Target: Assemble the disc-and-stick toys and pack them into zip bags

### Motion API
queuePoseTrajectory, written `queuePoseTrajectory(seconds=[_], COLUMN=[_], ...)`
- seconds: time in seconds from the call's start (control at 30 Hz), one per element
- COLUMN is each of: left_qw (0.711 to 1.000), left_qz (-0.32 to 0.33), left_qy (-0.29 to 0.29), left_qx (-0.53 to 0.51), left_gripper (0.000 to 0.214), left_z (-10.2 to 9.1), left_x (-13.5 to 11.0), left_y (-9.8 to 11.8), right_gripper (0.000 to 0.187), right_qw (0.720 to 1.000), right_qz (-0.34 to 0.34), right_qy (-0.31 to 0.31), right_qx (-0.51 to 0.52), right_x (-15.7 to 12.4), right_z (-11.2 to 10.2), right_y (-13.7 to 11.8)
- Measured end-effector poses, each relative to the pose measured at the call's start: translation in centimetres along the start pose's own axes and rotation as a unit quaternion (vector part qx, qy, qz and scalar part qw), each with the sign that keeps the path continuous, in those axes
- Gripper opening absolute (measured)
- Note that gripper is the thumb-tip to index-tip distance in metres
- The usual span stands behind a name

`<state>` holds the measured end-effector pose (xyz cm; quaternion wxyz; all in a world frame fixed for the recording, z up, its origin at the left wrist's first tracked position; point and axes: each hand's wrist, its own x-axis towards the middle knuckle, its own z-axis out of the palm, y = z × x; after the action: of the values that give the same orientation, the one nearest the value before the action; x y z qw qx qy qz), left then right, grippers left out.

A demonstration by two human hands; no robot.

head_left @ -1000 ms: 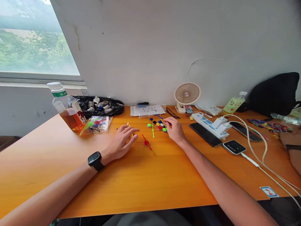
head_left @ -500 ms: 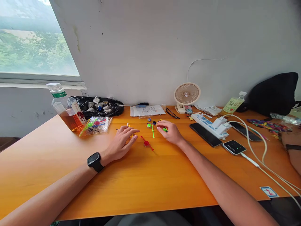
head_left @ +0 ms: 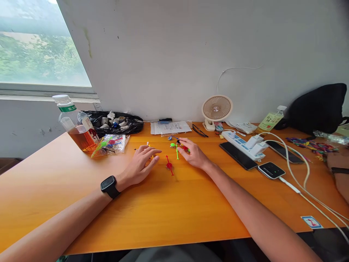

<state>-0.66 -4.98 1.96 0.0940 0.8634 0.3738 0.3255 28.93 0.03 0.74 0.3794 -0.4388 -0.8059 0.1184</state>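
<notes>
My left hand (head_left: 141, 163), a watch (head_left: 110, 185) at its wrist, rests on the table with fingers stretched and apart. Beneath its fingertips a yellow arrow piece (head_left: 152, 156) is partly hidden. My right hand (head_left: 193, 153) hovers over small plastic pieces, thumb and fingers apart. Its fingertips reach a blue stick-like piece (head_left: 175, 137) and a black round piece (head_left: 178, 141); whether they touch is unclear. A green arrow (head_left: 177, 152) lies by the thumb, with a green disc (head_left: 172, 145) beside it. Between my hands lies a red arrow with a round hub (head_left: 169, 166). Another red piece (head_left: 184, 148) shows under my right fingers.
At left stand a tea bottle (head_left: 79, 127), a clear packet (head_left: 110, 143) and a black bag of scraps (head_left: 131, 125). Behind are a screwdriver (head_left: 165, 120), paper (head_left: 170, 127) and a fan (head_left: 217, 109). A phone (head_left: 237, 155), power strip (head_left: 242, 145) and cables lie right.
My right hand has shifted slightly left and its fingers have extended toward the blue piece. The red arrow has turned more upright. My left hand has stayed in place.
</notes>
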Motion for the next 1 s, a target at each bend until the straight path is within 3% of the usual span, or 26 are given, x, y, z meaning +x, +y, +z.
queuePoseTrajectory(seconds=[0.3,0.47,0.63,0.73,0.87,1.0], left_qw=[1.000,1.000,1.000,1.000,1.000,1.000], left_qz=[-0.001,-0.004,-0.005,-0.004,-0.003,-0.002], left_qy=[0.003,0.001,-0.002,-0.006,-0.004,-0.002], left_qx=[-0.001,-0.003,-0.006,-0.008,-0.007,-0.003], left_gripper=[0.033,0.032,0.034,0.035,0.037,0.035], left_z=[0.1,0.1,0.1,0.1,0.0,0.0], left_x=[0.0,0.0,0.0,0.0,0.1,0.0], left_y=[0.0,0.0,0.0,0.0,0.1,0.0], right_gripper=[0.036,0.040,0.049,0.047,0.041,0.041], right_qw=[0.998,0.998,0.999,0.999,0.998,0.995], right_qz=[-0.009,-0.008,0.007,0.009,-0.003,0.005], right_qy=[-0.047,-0.002,0.040,0.030,-0.017,0.038], right_qx=[0.045,0.068,0.017,0.016,0.055,0.089], right_x=[0.2,0.5,0.6,0.6,0.6,0.7], right_z=[-0.6,-1.2,-0.3,0.1,-0.5,-1.1], right_y=[-1.7,-2.2,-0.1,0.4,-0.6,-1.7])
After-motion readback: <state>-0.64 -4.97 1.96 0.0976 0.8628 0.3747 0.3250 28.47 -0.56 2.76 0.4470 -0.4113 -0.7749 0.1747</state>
